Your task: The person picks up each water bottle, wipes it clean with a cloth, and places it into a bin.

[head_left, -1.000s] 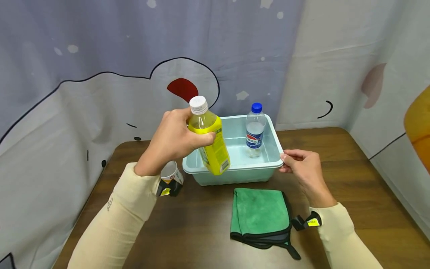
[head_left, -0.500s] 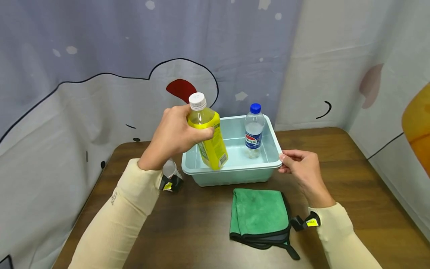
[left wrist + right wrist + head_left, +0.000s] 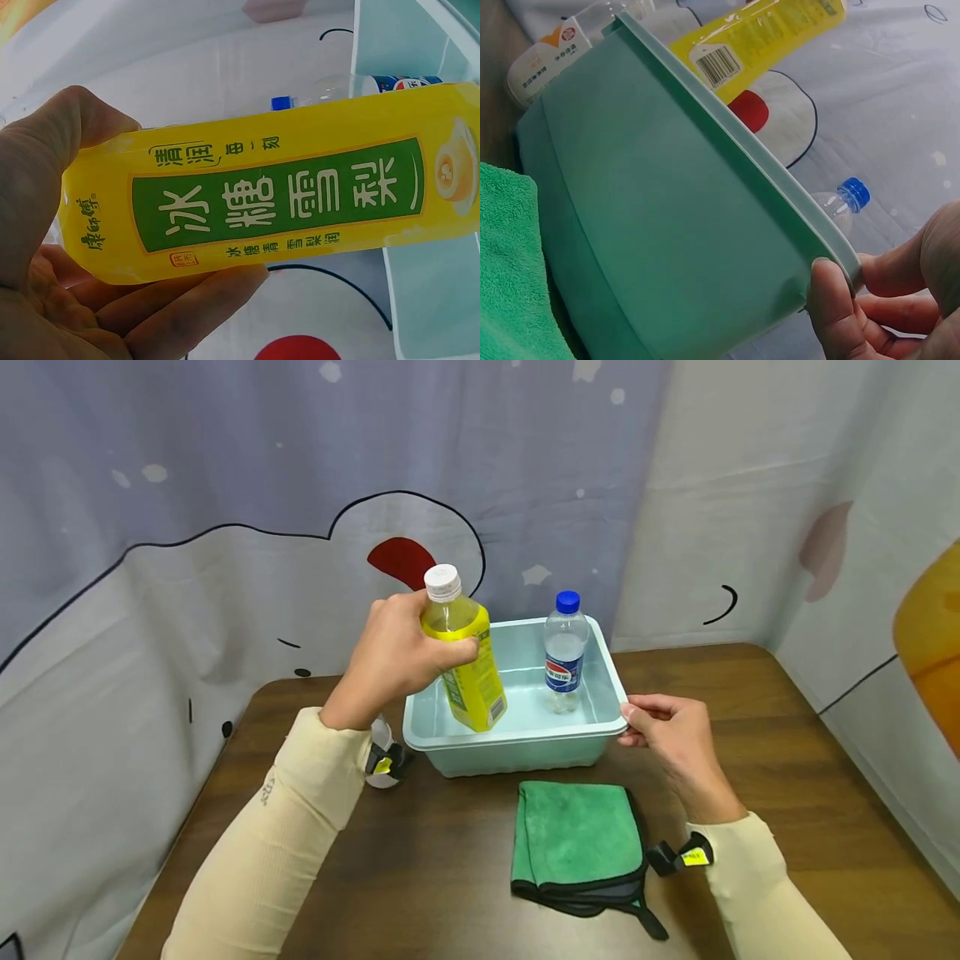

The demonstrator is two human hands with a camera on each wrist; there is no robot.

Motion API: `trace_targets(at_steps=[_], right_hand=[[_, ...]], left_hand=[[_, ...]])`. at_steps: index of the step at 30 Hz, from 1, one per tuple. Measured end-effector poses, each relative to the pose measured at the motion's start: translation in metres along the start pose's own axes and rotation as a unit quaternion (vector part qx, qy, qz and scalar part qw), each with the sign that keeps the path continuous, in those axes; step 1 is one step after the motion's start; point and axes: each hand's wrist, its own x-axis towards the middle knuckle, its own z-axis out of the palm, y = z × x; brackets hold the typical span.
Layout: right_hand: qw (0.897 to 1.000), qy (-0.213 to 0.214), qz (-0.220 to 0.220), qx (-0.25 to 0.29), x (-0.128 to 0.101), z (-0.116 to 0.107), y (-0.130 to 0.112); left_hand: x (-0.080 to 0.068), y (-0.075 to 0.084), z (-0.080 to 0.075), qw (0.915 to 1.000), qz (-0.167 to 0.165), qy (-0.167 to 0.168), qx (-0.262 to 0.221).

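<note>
My left hand grips a drink bottle with a yellow label and a white cap, thumb on one side and fingers on the other. The bottle tilts over the left part of a pale green plastic tub. Its green label panel fills the left wrist view. At the tub's front right corner, my right hand pinches the rim between thumb and fingers. Inside the tub stands a clear Pepsi bottle with a blue cap. Whether the yellow bottle touches the tub I cannot tell.
A folded green cloth with black edging lies in front of the tub. Left of the tub is a clear container with a white label, partly hidden by my left wrist in the head view. A printed curtain hangs behind the wooden table.
My left hand has carried the yellow bottle slightly farther back over the tub. The right hand keeps its hold on the rim, and the Pepsi bottle stays in place.
</note>
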Motion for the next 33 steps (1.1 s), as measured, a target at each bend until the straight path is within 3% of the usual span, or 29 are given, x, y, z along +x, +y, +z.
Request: trace_targets(at_steps=[33], right_hand=[[1.000, -0.007, -0.004, 0.000, 0.002, -0.001, 0.000]], left_hand=[[0.024, -0.015, 0.023, 0.9991, -0.032, 0.027, 0.007]])
